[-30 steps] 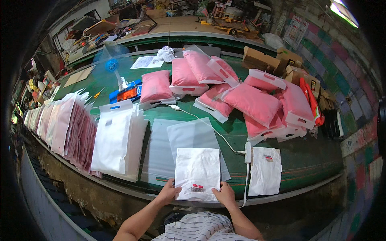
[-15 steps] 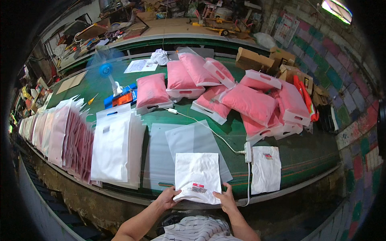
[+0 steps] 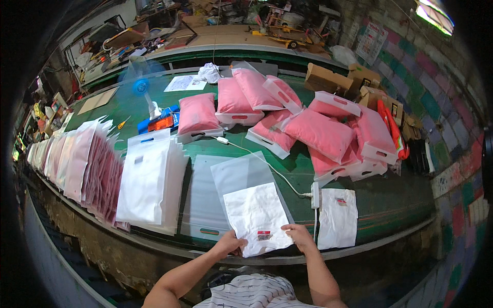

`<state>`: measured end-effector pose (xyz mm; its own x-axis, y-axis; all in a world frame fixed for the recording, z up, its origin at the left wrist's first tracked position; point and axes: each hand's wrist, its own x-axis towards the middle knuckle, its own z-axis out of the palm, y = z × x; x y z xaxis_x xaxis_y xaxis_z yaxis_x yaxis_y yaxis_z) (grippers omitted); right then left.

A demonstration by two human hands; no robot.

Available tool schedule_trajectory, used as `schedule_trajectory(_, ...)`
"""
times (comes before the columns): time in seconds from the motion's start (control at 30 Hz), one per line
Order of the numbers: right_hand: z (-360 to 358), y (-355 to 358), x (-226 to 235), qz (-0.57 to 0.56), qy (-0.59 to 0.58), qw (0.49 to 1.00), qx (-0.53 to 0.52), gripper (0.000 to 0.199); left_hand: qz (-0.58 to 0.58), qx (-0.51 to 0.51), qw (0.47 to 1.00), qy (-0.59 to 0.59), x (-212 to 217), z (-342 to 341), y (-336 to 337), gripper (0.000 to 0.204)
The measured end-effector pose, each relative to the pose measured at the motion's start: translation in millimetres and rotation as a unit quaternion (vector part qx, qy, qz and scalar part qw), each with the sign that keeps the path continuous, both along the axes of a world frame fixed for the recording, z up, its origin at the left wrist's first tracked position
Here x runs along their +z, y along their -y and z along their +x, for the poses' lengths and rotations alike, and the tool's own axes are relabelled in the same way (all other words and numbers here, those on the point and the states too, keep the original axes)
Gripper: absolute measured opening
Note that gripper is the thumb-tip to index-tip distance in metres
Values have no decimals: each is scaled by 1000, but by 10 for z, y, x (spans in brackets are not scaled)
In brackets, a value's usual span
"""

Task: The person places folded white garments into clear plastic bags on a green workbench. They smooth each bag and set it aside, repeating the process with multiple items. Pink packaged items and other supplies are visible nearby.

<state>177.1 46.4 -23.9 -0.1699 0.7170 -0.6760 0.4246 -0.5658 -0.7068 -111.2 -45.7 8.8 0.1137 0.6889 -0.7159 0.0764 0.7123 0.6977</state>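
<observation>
Between my two hands is a folded white cloth garment (image 3: 254,208) with a small red and grey print near its lower edge. My left hand (image 3: 230,244) pinches its lower left corner, and my right hand (image 3: 299,236) grips its right edge near the bottom. The garment lies slantwise over a frosted plastic bag (image 3: 237,171), which overlaps another frosted bag (image 3: 204,192) flat on the green table. To the right rests a second folded white garment (image 3: 336,223) with a similar small print.
Filled pink bags (image 3: 318,132) are piled across the table's middle and right. Standing bags with white contents (image 3: 141,187) and pink ones (image 3: 79,164) line the left. A white cable with a power strip (image 3: 315,196) crosses the table. Scissors (image 3: 123,122) and a blue fan (image 3: 141,87) are farther back.
The garment has turned anticlockwise and moved slightly away from me over the frosted bag. My right hand has moved farther out and to the right; my left hand has shifted a little right.
</observation>
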Motion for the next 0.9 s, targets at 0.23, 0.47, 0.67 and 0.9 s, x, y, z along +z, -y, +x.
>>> schedule_trajectory(0.23,-369,331,619,312,86,903,283,49,82,43,996,2,-35,381,-203,33)
schedule_trajectory(0.47,-638,560,600,332,215,871,290,50,120,73,988,57,-207,523,-180,25)
schedule_trajectory(0.67,-294,366,328,438,115,873,181,33,342,-131,884,-290,-382,280,-8,17)
schedule_trajectory(0.9,553,349,659,530,94,822,187,32,429,-221,785,-388,-735,145,-112,19)
